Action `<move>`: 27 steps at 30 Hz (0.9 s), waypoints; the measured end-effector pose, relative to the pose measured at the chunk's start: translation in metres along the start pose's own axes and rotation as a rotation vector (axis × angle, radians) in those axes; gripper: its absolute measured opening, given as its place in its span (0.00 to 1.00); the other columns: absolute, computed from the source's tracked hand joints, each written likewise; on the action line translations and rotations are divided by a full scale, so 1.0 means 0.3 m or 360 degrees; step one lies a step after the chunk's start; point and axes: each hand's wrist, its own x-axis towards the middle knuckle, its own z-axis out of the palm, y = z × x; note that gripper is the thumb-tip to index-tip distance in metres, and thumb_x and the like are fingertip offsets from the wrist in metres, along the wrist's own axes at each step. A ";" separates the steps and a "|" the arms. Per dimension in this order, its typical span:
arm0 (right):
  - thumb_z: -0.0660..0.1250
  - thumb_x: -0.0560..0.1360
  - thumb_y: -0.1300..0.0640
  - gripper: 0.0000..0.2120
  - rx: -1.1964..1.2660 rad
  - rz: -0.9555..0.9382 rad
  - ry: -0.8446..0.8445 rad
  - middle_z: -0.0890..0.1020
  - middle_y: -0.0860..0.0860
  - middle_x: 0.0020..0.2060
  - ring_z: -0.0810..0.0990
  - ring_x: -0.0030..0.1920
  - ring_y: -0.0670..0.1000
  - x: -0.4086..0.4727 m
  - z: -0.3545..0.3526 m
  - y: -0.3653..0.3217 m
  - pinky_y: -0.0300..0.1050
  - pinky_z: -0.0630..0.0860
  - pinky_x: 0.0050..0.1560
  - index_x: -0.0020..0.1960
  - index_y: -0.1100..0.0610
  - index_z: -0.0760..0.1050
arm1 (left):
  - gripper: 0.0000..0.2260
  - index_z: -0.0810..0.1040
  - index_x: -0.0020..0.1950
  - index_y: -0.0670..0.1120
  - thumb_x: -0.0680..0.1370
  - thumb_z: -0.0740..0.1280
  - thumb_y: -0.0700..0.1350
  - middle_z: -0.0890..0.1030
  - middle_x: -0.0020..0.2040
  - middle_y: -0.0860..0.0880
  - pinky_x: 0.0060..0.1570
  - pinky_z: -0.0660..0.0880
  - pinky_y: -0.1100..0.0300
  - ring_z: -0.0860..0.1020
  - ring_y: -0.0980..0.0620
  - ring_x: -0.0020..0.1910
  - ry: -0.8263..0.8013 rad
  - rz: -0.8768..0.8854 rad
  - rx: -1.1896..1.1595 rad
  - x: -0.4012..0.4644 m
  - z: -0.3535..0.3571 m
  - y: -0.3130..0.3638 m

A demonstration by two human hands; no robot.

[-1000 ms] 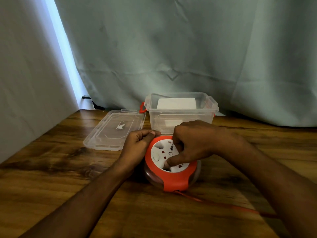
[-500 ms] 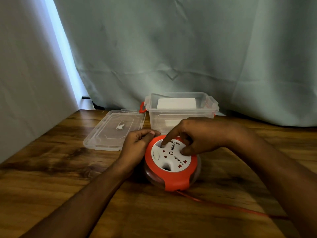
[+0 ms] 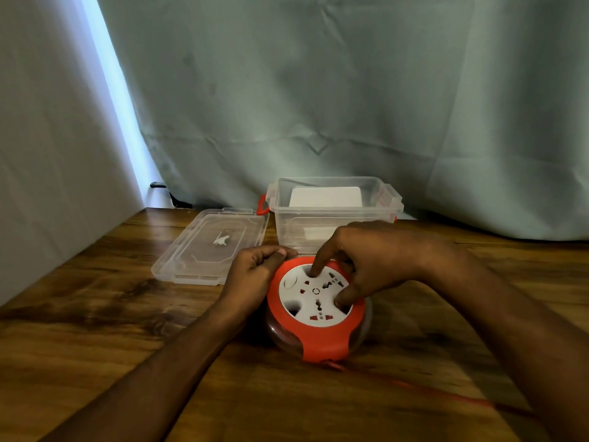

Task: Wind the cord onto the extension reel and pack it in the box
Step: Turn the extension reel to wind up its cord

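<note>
- While the extension reel (image 3: 317, 309) lay flat on the wooden table (image 3: 95, 330), near centre, the left hand (image 3: 255, 272) gripped its orange rim at the left, fingers curled.
- Right hand (image 3: 369, 260): forefinger and thumb curled into recesses of the white socket face, gripping it.
- Orange cord (image 3: 414, 386) trailed right from the reel's near edge.
- Clear box (image 3: 331, 215) stood open just beyond; lid (image 3: 212, 247) lay left of it.

Reel (image 3: 318, 317) on table (image 3: 95, 330), box (image 3: 334, 215) just behind, lid (image 3: 210, 247) left of box.
</note>
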 end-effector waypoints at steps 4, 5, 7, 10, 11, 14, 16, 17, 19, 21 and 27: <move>0.75 0.67 0.31 0.31 -0.0109 0.0064 0.0027 0.72 0.40 0.51 0.74 0.51 0.44 0.002 0.004 -0.011 0.36 0.69 0.42 0.66 0.40 0.78 | 0.12 0.86 0.56 0.45 0.84 0.63 0.45 0.89 0.47 0.47 0.42 0.84 0.58 0.87 0.48 0.45 0.0026 0.0011 0.0014 -0.003 -0.004 0.000; 0.75 0.66 0.29 0.29 -0.0135 0.0073 0.0035 0.74 0.40 0.52 0.74 0.51 0.45 0.003 0.006 -0.015 0.38 0.70 0.43 0.63 0.41 0.79 | 0.12 0.86 0.56 0.45 0.84 0.63 0.45 0.89 0.48 0.47 0.43 0.84 0.57 0.88 0.48 0.45 0.0031 0.0007 0.0006 -0.003 -0.003 0.000; 0.73 0.65 0.27 0.25 -0.0152 0.0091 0.0051 0.77 0.41 0.49 0.76 0.49 0.44 0.010 0.017 -0.015 0.38 0.70 0.40 0.52 0.43 0.80 | 0.12 0.86 0.56 0.45 0.84 0.63 0.45 0.89 0.48 0.47 0.45 0.84 0.56 0.87 0.48 0.46 0.0037 0.0004 -0.0003 -0.002 -0.001 -0.002; 0.71 0.66 0.26 0.23 -0.0125 0.0109 0.0041 0.81 0.41 0.46 0.80 0.44 0.45 0.026 0.029 -0.015 0.36 0.73 0.36 0.39 0.45 0.75 | 0.12 0.86 0.56 0.45 0.84 0.63 0.45 0.89 0.47 0.47 0.44 0.84 0.57 0.87 0.48 0.45 0.0029 0.0008 -0.0008 0.004 -0.001 -0.003; 0.71 0.66 0.26 0.23 -0.0101 0.0112 0.0031 0.83 0.42 0.47 0.82 0.44 0.45 0.031 0.034 -0.016 0.36 0.76 0.37 0.38 0.45 0.74 | 0.12 0.86 0.56 0.45 0.84 0.63 0.44 0.89 0.47 0.47 0.45 0.84 0.57 0.88 0.48 0.45 0.0026 0.0008 -0.0013 0.004 -0.001 -0.003; 0.70 0.69 0.28 0.22 -0.0027 0.0090 0.0035 0.83 0.42 0.44 0.84 0.42 0.44 0.040 0.038 -0.027 0.34 0.76 0.36 0.40 0.46 0.77 | 0.12 0.86 0.56 0.45 0.84 0.63 0.44 0.89 0.47 0.47 0.46 0.84 0.55 0.88 0.47 0.46 0.0022 0.0005 -0.0017 0.005 -0.003 -0.002; 0.71 0.72 0.31 0.18 0.0008 0.0050 0.0035 0.79 0.40 0.38 0.81 0.40 0.42 0.030 0.024 -0.031 0.34 0.71 0.35 0.39 0.45 0.76 | 0.12 0.86 0.56 0.45 0.84 0.63 0.44 0.89 0.48 0.46 0.47 0.84 0.54 0.87 0.47 0.46 0.0016 0.0009 -0.0015 0.005 -0.003 -0.004; 0.72 0.74 0.35 0.14 0.0014 0.0023 0.0067 0.77 0.39 0.36 0.79 0.39 0.41 0.024 0.012 -0.028 0.34 0.69 0.35 0.40 0.44 0.77 | 0.12 0.86 0.57 0.44 0.84 0.63 0.44 0.88 0.48 0.46 0.48 0.84 0.53 0.87 0.46 0.47 0.0016 0.0014 -0.0011 0.005 -0.004 -0.006; 0.76 0.74 0.44 0.07 0.0087 -0.0004 0.0108 0.78 0.41 0.36 0.78 0.37 0.41 0.012 -0.007 -0.008 0.34 0.69 0.35 0.50 0.42 0.81 | 0.12 0.85 0.57 0.44 0.84 0.63 0.44 0.88 0.48 0.45 0.49 0.84 0.52 0.87 0.46 0.47 0.0015 0.0023 0.0003 0.008 -0.005 -0.008; 0.78 0.74 0.50 0.21 0.0200 -0.0034 0.0070 0.83 0.45 0.38 0.81 0.38 0.44 0.010 -0.008 0.013 0.34 0.73 0.36 0.64 0.37 0.78 | 0.12 0.85 0.57 0.43 0.84 0.62 0.44 0.88 0.48 0.45 0.50 0.84 0.50 0.87 0.46 0.47 0.0007 0.0026 0.0009 0.009 -0.005 -0.006; 0.75 0.76 0.54 0.29 0.0150 -0.0058 -0.0014 0.73 0.31 0.32 0.71 0.35 0.23 0.005 -0.001 0.002 0.31 0.67 0.36 0.72 0.34 0.73 | 0.12 0.86 0.57 0.44 0.84 0.63 0.45 0.88 0.48 0.45 0.52 0.84 0.47 0.87 0.45 0.47 -0.0016 0.0017 0.0012 0.009 -0.004 -0.007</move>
